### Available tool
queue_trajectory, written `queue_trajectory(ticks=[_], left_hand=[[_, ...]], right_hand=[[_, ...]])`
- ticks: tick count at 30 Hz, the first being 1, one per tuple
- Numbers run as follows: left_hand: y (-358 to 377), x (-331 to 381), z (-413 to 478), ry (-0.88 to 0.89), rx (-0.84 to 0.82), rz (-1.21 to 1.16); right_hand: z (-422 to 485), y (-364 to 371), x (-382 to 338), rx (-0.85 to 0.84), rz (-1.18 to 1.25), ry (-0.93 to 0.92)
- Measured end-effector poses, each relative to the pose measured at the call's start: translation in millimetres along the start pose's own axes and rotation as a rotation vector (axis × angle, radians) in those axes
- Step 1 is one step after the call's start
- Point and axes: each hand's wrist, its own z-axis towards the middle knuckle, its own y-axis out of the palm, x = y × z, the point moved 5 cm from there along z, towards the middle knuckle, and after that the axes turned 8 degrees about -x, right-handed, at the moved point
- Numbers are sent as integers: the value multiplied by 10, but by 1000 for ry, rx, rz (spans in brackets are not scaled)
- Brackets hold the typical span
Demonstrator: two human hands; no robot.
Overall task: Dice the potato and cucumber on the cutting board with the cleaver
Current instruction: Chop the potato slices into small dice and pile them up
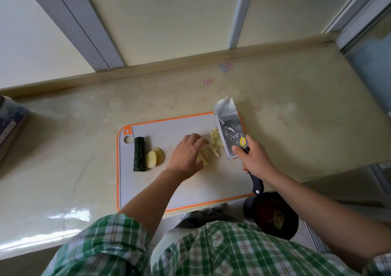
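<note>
1 head-worn wide-angle view, forward and down, close above the cutting board, perhaps slightly blurred.

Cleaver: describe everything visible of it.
The cleaver has a broad rectangular blade of shiny metal with a round yellow sticker near the heel, and a black handle with a silver rivet near its end. The right hand grips the handle close to the blade, one fingertip on the blade's flat. The flat is tilted toward the camera, over the far right part of the cutting board, beside the cut potato. Whether the edge touches the board is unclear.
</note>
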Motion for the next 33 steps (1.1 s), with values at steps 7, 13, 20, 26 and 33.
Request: queue_trajectory(ticks=[7,13,20,26,33], left_hand=[[86,39,152,81,-129,248],[60,-27,88,145,-154,330],[-30,99,118,112,-49,274],[-14,227,388,-5,-61,313],[26,173,407,64,-67,412]], right_hand=[[5,15,126,-20,61,17],[33,20,118,-44,88,8],[77,1,119,-45,92,16],[68,-18,146,-46,105,46],[59,-25,98,-47,110,45]])
